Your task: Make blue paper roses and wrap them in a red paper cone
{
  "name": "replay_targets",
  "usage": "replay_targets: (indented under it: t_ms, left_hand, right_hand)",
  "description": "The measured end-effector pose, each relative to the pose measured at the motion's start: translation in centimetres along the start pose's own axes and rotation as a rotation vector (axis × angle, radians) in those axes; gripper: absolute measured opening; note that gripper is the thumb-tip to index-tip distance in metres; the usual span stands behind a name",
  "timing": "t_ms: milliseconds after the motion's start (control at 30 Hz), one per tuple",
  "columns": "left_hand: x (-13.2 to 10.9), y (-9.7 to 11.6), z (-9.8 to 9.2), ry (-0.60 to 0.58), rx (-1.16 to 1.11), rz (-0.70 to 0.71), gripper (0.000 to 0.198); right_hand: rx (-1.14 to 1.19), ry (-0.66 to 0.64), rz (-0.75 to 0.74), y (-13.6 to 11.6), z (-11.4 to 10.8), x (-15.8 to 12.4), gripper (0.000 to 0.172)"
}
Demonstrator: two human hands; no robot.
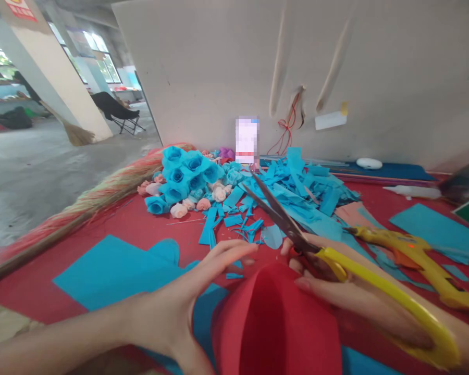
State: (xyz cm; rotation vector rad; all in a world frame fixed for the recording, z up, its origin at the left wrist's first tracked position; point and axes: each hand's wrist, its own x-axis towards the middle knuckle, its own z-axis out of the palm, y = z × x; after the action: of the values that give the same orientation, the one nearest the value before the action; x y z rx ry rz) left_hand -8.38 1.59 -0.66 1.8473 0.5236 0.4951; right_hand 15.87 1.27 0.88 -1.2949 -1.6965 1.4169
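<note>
Scissors with dark blades and yellow handles are in my right hand, the blades pointing up and away to the left. My right fingers are also close by a curved piece of red paper at the bottom centre, folded so that a dark hollow shows. To its left, my left hand is open, fingers stretched and thumb apart. Whether either hand touches the red paper I cannot tell. Flat blue paper sheets lie under and beyond my left arm.
Blue paper roses and small pink ones are heaped ahead, beside blue scraps. A yellow glue gun lies right, near more blue paper. Behind stand a lit phone and a pale upright board. A broom borders the left.
</note>
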Motion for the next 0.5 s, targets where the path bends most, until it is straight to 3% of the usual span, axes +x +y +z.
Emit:
replay_targets:
  t_ms: [100, 233, 333, 400, 500]
  left_hand:
    - [0.3, -0.4, 0.6, -0.041, -0.14, -0.124, 0.119]
    - [0.7, 0.2, 1.3, -0.071, -0.062, -0.315, 0.126]
    - [0.9, 1.1, 1.8, -0.102, -0.095, -0.373, 0.112]
    - [1.0, 1.5, 2.1, -0.039, -0.162, -0.324, 0.097]
    - [0.9, 1.5, 2.3, 0.178, -0.237, -0.212, 0.081]
  right_hand:
    - [-0.015, -0.028, 0.005, -0.6, 0.2, -0.2, 0.022]
    - [-0.006, -0.037, 0.008, -1.1, 0.3, -0.4, 0.019]
    - [0.031, -0.026, -0.012, -0.7, 0.1, -0.6, 0.02]
    - [0.062, 0.035, -0.046, -0.1, -0.1, -0.6, 0.022]
    - [0.109, 0.161, -0.08, 0.6, -0.3, -0.3, 0.029]
